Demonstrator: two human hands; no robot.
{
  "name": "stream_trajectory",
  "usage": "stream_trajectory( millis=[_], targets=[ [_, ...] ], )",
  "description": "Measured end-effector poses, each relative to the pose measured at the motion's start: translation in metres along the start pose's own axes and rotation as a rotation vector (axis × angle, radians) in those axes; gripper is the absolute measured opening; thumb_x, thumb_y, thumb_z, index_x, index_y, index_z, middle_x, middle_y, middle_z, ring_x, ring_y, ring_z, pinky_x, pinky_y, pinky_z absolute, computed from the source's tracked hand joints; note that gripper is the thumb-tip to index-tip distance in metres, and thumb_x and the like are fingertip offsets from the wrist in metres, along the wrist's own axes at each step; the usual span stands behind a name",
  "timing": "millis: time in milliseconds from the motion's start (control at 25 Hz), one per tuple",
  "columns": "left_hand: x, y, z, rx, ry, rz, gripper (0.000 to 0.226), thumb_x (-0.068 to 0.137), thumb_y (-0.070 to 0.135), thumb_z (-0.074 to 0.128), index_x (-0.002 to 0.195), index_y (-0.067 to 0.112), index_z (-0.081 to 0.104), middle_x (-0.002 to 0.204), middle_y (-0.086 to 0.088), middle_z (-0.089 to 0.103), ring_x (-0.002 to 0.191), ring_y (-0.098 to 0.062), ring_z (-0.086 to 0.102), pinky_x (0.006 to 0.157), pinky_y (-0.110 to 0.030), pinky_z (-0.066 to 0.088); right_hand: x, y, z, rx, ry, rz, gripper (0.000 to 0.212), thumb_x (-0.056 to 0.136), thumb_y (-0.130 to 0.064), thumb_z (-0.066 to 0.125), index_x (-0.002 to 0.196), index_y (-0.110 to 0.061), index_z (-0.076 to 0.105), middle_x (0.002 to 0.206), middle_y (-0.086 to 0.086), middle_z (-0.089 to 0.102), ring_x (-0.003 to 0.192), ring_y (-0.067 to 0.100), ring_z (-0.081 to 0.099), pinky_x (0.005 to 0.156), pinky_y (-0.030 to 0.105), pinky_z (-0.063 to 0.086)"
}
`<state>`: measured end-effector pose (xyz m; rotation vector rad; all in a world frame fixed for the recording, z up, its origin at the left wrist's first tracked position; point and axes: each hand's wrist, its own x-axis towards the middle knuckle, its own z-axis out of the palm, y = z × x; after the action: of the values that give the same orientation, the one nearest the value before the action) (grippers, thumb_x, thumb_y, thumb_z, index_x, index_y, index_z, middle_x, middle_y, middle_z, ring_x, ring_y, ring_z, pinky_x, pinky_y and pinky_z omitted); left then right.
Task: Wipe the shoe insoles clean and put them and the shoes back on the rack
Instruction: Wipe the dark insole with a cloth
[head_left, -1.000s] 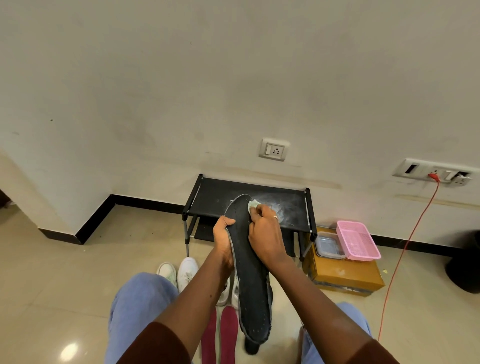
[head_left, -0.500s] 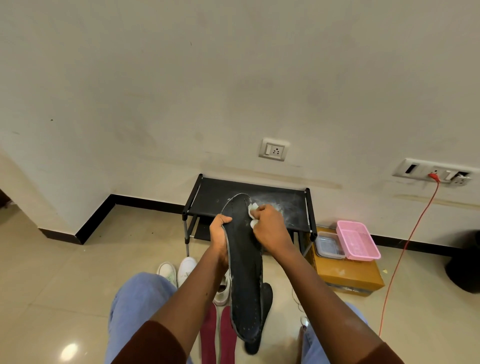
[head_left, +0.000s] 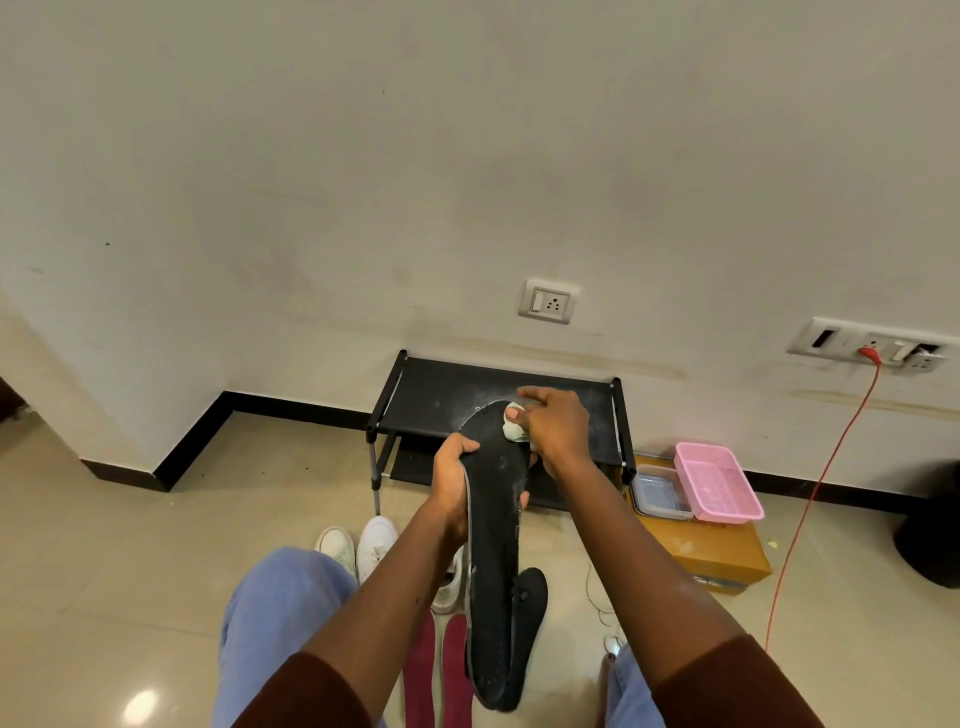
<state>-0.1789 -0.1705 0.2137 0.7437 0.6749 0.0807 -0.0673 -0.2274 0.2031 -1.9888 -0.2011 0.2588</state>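
- My left hand (head_left: 453, 480) grips the black insole (head_left: 493, 545) at its edge.
- My right hand (head_left: 556, 426) pinches a pale cloth (head_left: 514, 428) against its toe end.

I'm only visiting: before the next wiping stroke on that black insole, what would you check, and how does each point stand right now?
1. Left hand grips the insole securely: ok, fingers curl round its edge.
2. Right hand holds the wipe on the insole's toe end: ok.
3. Insole clean: not ok, pale specks show along its right edge.
4. Wipe fit for more use: cannot tell, it is mostly hidden by the hand.
5. Rack top clean for putting things back: not ok, pale smears on it.
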Motion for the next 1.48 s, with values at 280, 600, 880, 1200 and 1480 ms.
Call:
stream_trajectory(
  millis=[280, 600, 880, 1200, 1480],
  targets=[
    [0.019, 0.003, -0.014, 0.038, -0.026, -0.08, 0.036, 0.091, 0.026, 0.037, 0.095, 0.0, 0.061, 0.062, -0.012, 0.069, 0.061, -0.024, 0.062, 0.059, -0.03, 0.049, -0.007, 0.008, -0.006, 0.22, -0.106, 0.144, 0.007, 0.081, -0.002, 0.067, 0.087, 0.003, 0.068, 0.076, 0.01, 0.065, 0.057, 0.014, 0.058, 0.045, 0.02, 0.048],
    [0.039, -0.002, -0.016, 0.138, 0.012, -0.134, 0.04, 0.089, 0.026, 0.051, 0.119, 0.001, 0.059, 0.095, -0.019, 0.064, 0.081, -0.029, 0.061, 0.07, -0.04, 0.053, -0.008, 0.007, 0.001, 0.063, 0.018, 0.064, 0.015, 0.082, -0.014, 0.069, 0.09, -0.001, 0.071, 0.081, 0.009, 0.066, 0.065, 0.014, 0.057, 0.054, 0.022, 0.043],
    [0.049, -0.002, -0.02, 0.232, 0.037, -0.019, 0.024, 0.093, 0.019, 0.055, 0.105, 0.0, 0.063, 0.09, -0.018, 0.068, 0.075, -0.027, 0.065, 0.066, -0.035, 0.054, -0.009, 0.017, -0.004, 0.261, -0.123, 0.209, 0.027, 0.073, 0.012, 0.067, 0.098, 0.001, 0.067, 0.08, 0.007, 0.066, 0.066, 0.013, 0.062, 0.057, 0.022, 0.051],
    [0.048, 0.001, -0.023, 0.333, 0.071, 0.083, 0.01, 0.091, 0.012, 0.058, 0.096, 0.005, 0.064, 0.085, -0.012, 0.069, 0.074, -0.023, 0.066, 0.06, -0.029, 0.051, 0.004, 0.011, 0.018, 0.452, 0.094, 0.336, 0.022, 0.066, -0.013, 0.082, 0.068, -0.002, 0.063, 0.077, 0.014, 0.066, 0.073, 0.026, 0.064, 0.075, 0.039, 0.055],
    [0.049, 0.005, -0.026, 0.34, 0.061, 0.068, 0.015, 0.091, 0.013, 0.058, 0.096, 0.001, 0.065, 0.084, -0.013, 0.07, 0.073, -0.024, 0.068, 0.063, -0.028, 0.054, -0.003, 0.008, 0.008, 0.473, -0.068, 0.329, 0.005, 0.079, 0.008, 0.062, 0.081, 0.004, 0.064, 0.078, 0.016, 0.065, 0.065, 0.022, 0.061, 0.06, 0.031, 0.053]
  ],
)
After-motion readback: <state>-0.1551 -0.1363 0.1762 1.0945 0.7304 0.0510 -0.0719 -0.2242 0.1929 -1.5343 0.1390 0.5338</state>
